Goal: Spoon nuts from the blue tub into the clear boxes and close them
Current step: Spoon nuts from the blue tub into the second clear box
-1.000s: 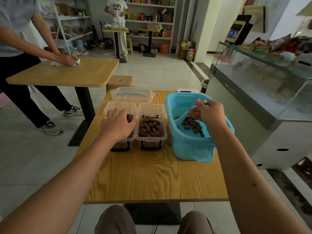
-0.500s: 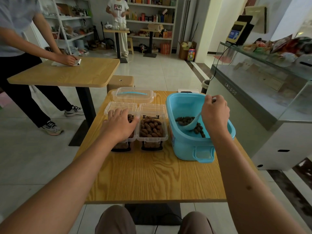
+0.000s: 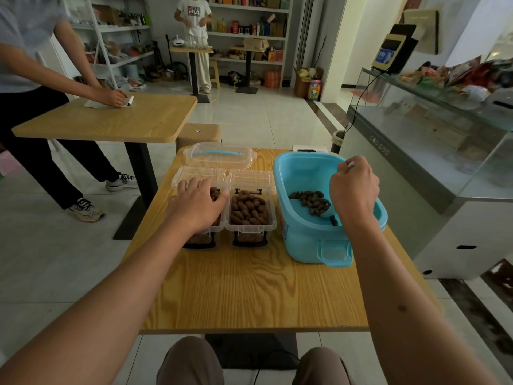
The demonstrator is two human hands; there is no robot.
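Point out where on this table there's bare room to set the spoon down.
Free: the near strip of table in front of the clear boxes and blue tub. The far half is crowded: boxes, tub and a closed container sit close together.

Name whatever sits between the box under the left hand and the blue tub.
In the head view, a second clear box, open and full of nuts, stands between the box under the left hand and the blue tub.

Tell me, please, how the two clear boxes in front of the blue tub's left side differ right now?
The right clear box lies uncovered, showing nuts to its rim; the left clear box is mostly hidden under the left hand resting on it, so its fill is unclear. Both are open, lids hinged back, with dark latches in front.
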